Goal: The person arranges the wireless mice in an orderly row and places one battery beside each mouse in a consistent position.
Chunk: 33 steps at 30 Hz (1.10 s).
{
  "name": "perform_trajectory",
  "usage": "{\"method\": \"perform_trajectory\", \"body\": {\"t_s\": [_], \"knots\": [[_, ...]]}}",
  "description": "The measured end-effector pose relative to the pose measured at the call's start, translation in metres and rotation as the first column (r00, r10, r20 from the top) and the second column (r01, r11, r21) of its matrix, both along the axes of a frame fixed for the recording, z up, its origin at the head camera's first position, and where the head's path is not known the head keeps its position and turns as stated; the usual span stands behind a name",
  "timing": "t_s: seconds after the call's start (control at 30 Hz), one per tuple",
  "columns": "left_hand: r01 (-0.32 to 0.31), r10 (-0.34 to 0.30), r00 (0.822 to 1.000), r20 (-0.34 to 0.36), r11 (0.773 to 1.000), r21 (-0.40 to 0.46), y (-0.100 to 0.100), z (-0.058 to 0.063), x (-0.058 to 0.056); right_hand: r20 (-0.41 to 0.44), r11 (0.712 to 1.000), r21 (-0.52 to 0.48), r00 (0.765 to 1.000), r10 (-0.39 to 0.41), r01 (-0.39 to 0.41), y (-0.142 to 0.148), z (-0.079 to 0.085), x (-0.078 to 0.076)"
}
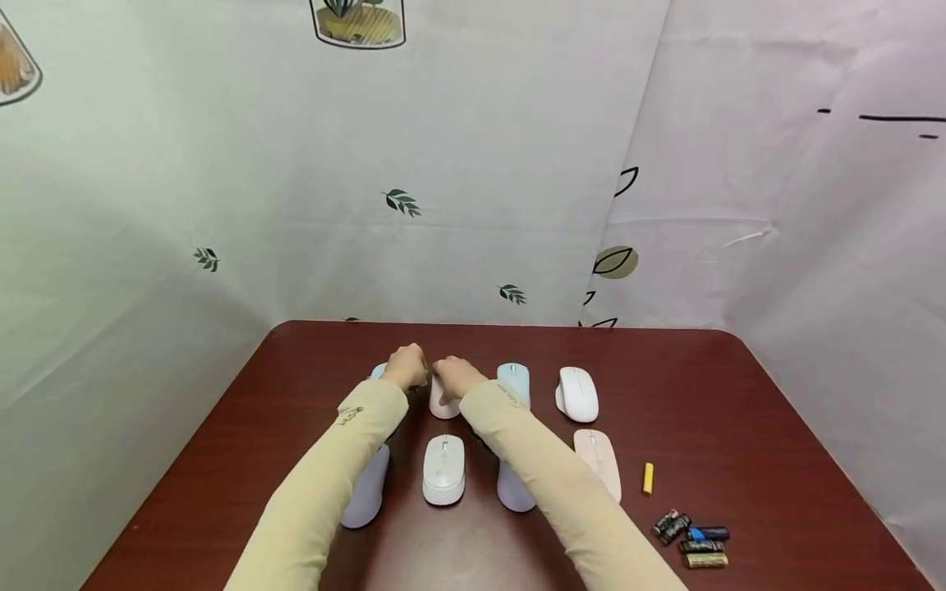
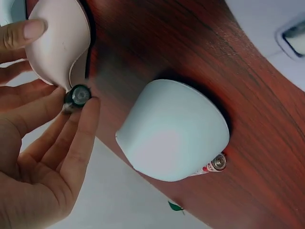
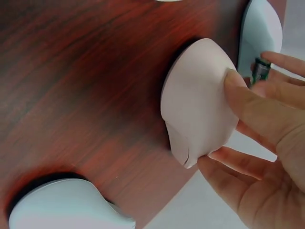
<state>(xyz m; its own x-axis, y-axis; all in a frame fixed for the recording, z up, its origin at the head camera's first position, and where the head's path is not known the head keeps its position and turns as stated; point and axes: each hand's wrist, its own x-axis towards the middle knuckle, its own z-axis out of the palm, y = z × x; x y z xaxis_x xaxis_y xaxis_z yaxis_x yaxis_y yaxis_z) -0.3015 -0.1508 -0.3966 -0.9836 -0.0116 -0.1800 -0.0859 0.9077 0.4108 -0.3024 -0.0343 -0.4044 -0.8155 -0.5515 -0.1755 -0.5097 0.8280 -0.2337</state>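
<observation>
In the head view both hands meet over the far middle of the table. My left hand (image 1: 406,367) pinches a dark small battery (image 2: 78,97) between thumb and finger, one round end showing. Close beside it, my right hand (image 1: 456,377) grips a pale pink mouse (image 3: 200,95), thumb on one side and fingers on the other. The battery is held near the mouse; whether they touch I cannot tell. A light blue mouse (image 2: 176,133) stands near my left hand, with a red-and-white battery (image 2: 217,163) lying against its edge.
Nearer stand a white mouse (image 1: 444,469) and two lavender mice (image 1: 367,488), (image 1: 513,488). To the right are another light blue mouse (image 1: 513,377), a white mouse (image 1: 577,394) and a pink mouse (image 1: 599,461). A yellow battery (image 1: 648,478) and several dark batteries (image 1: 702,546) lie front right.
</observation>
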Motion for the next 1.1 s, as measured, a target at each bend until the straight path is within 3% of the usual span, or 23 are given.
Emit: {"method": "perform_trajectory", "body": {"t_s": [0.23,0.47,0.87,1.1], "knots": [[-0.081,0.083,0.995,0.056,0.996,-0.024,0.004,-0.002,-0.013,-0.009,1.0,-0.012,1.0,-0.018,0.018,-0.003,0.0,-0.005],[-0.146,0.147,0.985,0.086,0.989,-0.009,0.008,-0.005,-0.013,0.004,0.999,-0.01,0.999,-0.053,0.053,-0.008,0.0,-0.004],[-0.169,0.167,0.982,0.094,0.986,0.012,0.014,-0.019,-0.018,0.006,0.998,0.042,0.998,-0.056,0.056,-0.007,-0.002,-0.009],[-0.162,0.159,0.982,0.105,0.987,0.018,0.015,-0.02,-0.019,0.01,0.998,0.038,0.999,-0.053,0.052,-0.007,-0.001,-0.012]]}}
